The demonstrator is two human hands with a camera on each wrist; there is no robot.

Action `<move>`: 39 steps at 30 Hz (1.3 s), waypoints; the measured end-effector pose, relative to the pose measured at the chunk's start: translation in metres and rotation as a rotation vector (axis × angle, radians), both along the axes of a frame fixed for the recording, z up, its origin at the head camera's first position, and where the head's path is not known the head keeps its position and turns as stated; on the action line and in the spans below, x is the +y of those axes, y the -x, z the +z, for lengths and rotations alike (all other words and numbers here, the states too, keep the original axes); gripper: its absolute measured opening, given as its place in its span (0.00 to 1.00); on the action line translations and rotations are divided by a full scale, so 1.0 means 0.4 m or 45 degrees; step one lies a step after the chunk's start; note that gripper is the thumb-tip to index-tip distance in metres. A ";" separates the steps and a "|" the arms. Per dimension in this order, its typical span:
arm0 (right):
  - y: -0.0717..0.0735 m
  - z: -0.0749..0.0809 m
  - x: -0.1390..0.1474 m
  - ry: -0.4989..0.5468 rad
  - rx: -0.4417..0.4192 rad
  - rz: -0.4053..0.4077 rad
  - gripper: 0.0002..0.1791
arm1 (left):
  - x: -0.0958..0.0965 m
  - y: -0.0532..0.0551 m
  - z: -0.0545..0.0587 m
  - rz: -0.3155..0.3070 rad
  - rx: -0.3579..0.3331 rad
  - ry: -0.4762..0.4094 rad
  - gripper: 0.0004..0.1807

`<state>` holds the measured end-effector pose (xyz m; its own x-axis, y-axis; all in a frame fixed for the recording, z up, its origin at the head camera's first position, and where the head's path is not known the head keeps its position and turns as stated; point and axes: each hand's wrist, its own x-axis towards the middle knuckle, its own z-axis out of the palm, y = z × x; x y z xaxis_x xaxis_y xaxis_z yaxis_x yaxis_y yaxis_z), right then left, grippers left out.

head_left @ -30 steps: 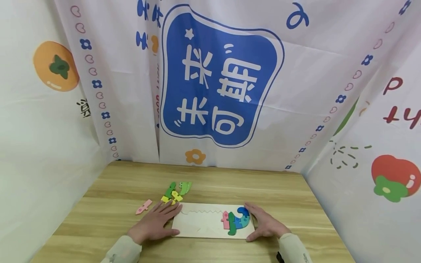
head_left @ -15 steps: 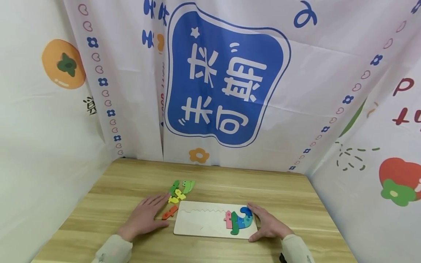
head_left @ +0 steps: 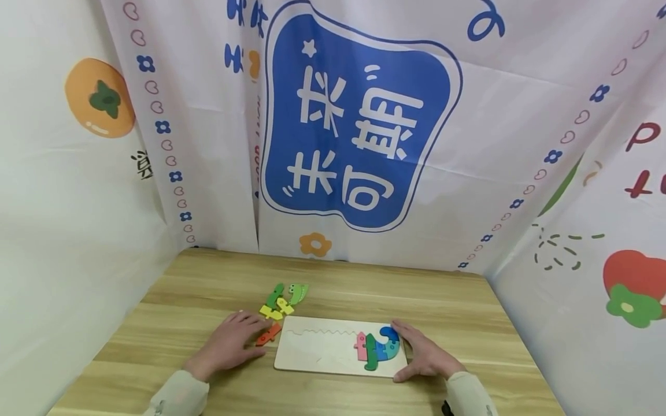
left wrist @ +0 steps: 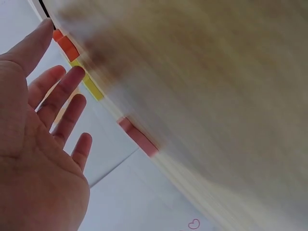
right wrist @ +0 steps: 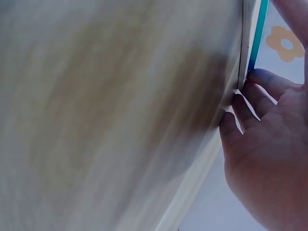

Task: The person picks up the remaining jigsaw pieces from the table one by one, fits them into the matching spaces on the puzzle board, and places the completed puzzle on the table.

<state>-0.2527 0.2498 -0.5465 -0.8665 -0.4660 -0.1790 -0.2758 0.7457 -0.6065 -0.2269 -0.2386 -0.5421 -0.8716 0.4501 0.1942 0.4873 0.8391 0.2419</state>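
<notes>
A pale wooden puzzle board (head_left: 322,352) lies on the table, with a pink piece (head_left: 361,346), a dark green piece (head_left: 371,353) and joined blue pieces (head_left: 385,349) at its right end. My right hand (head_left: 424,353) holds that end, thumb at the front corner and fingers at the back corner. My left hand (head_left: 231,341) is left of the board, fingers loosely spread. Its fingertips are right by an orange puzzle piece (head_left: 269,334). In the left wrist view, a loose pink piece (left wrist: 138,137) lies beyond the fingers; the hand hides it in the head view.
Loose yellow pieces (head_left: 271,312), a green piece (head_left: 275,294) and a light green crocodile-head piece (head_left: 298,293) lie behind the board's left corner. The wooden table (head_left: 416,294) meets a printed white cloth (head_left: 478,115) at the back and sides.
My left hand has left the board's left end and moved left, uncovering the orange piece; its fingers have drawn in slightly. My right hand keeps its place on the board. The head view has shifted a little.
</notes>
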 end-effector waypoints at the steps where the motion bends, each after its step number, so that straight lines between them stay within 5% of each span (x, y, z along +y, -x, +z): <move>1: 0.001 0.000 0.000 0.002 0.004 0.004 0.69 | 0.000 0.001 0.000 0.001 0.001 0.005 0.30; 16: 0.005 -0.004 0.008 0.011 0.011 0.002 0.69 | 0.014 0.016 0.010 -0.047 -0.006 0.043 0.25; 22: 0.007 -0.002 0.008 0.012 0.019 0.009 0.69 | 0.011 0.024 0.010 0.053 -0.043 0.018 0.30; 32: 0.007 0.000 0.007 0.017 0.026 0.019 0.69 | -0.069 0.042 0.028 0.197 -0.045 -0.059 0.47; 39: 0.005 -0.001 0.006 0.019 0.005 0.018 0.69 | -0.121 0.028 0.017 0.197 -0.165 -0.127 0.43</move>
